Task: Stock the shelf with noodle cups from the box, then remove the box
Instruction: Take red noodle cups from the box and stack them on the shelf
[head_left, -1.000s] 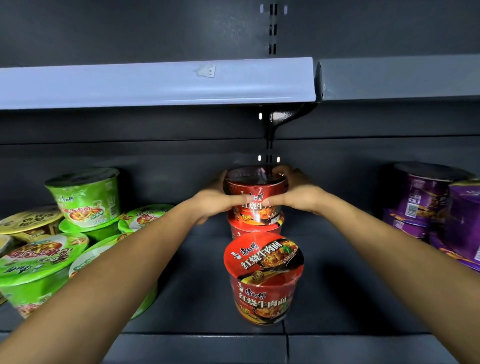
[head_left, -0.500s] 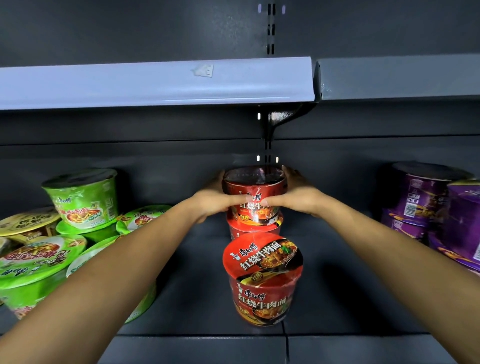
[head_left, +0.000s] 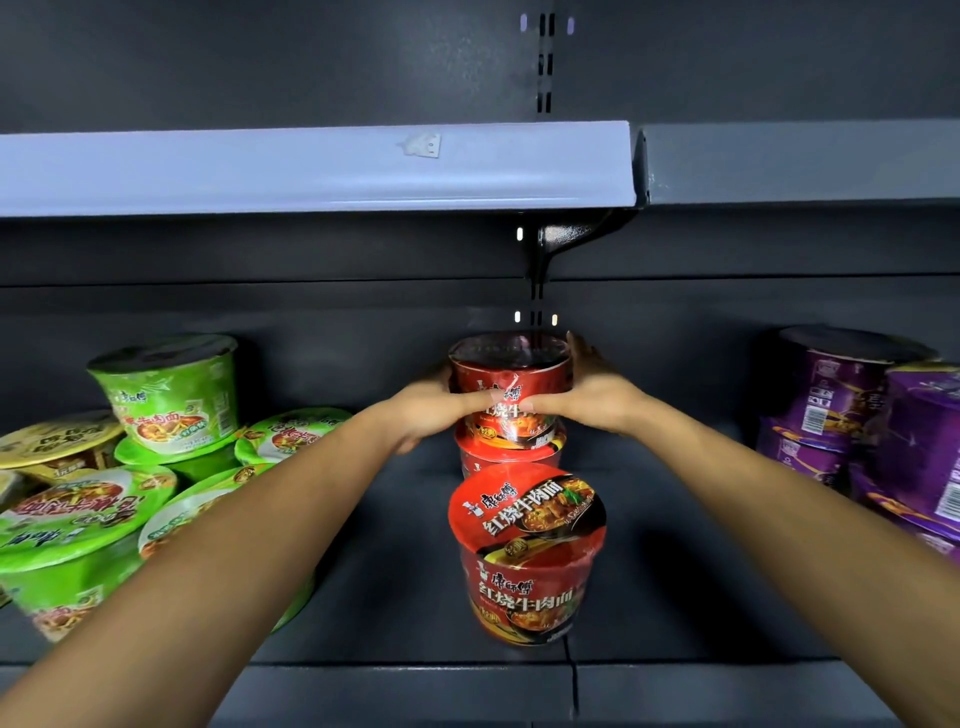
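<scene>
A dark, matte metal shelf (head_left: 395, 597) is carrying glossy round tapered cups: green ones (head_left: 171, 395) piled at the left, purple ones (head_left: 841, 395) at the right. The film-wrapped top red noodle cup (head_left: 511, 374) is staying on its stack, much as a moment ago. The left hand (head_left: 436, 410) and right hand (head_left: 587, 400) are gripping its sides, thumbs meeting in front.
</scene>
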